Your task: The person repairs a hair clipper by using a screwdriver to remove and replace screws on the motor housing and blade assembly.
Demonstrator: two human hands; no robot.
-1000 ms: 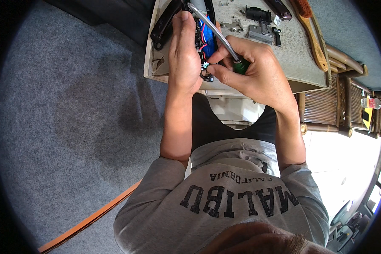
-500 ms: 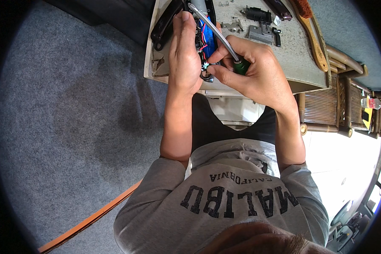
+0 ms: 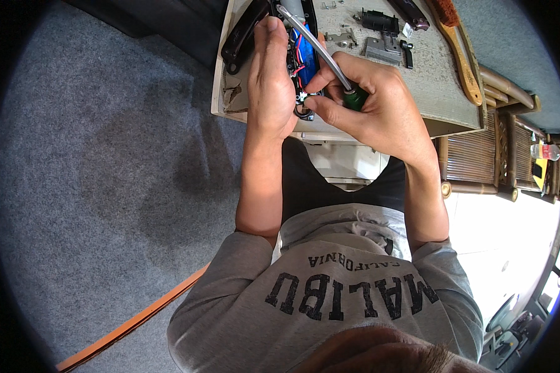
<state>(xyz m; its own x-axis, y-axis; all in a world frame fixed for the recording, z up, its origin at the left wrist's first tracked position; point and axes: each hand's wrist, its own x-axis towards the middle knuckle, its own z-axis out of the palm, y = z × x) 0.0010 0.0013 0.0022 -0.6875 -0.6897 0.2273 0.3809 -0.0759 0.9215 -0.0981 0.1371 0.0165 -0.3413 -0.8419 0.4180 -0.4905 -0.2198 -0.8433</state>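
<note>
the left hand point(image 3: 270, 78) wraps around the side of a narrow black opened device with a blue battery pack and red wiring inside point(image 3: 303, 56), fingers closed along its edge, so the casing is pinned steady on the pale, scuffed work board point(image 3: 429, 81) with its open face turned up. the right hand point(image 3: 370, 102) is curled tight around a screwdriver with a green handle and a long bright metal shaft point(image 3: 314, 46); the handle sits in the palm and thumb and forefinger pinch near the shaft's base, which would give fine control of the tip. the shaft slants up and away across the open casing; whether its tip touches a screw i cannot tell. the device lies at the board's near left part, directly under both hands.

a curved black cover shell point(image 3: 242, 34) rests just left of the device, apart from it. farther right on the board lie a toothed metal blade piece point(image 3: 379, 48), small black parts point(image 3: 379, 20) and a wooden-handled brush point(image 3: 457, 46) along the right edge, all well clear of the hands.

the board sits low above a grey carpet floor point(image 3: 106, 174). an orange strip point(image 3: 137, 323) crosses the carpet at lower left. brown slatted wooden furniture point(image 3: 473, 161) stands to the right, beside a bright pale floor.
</note>
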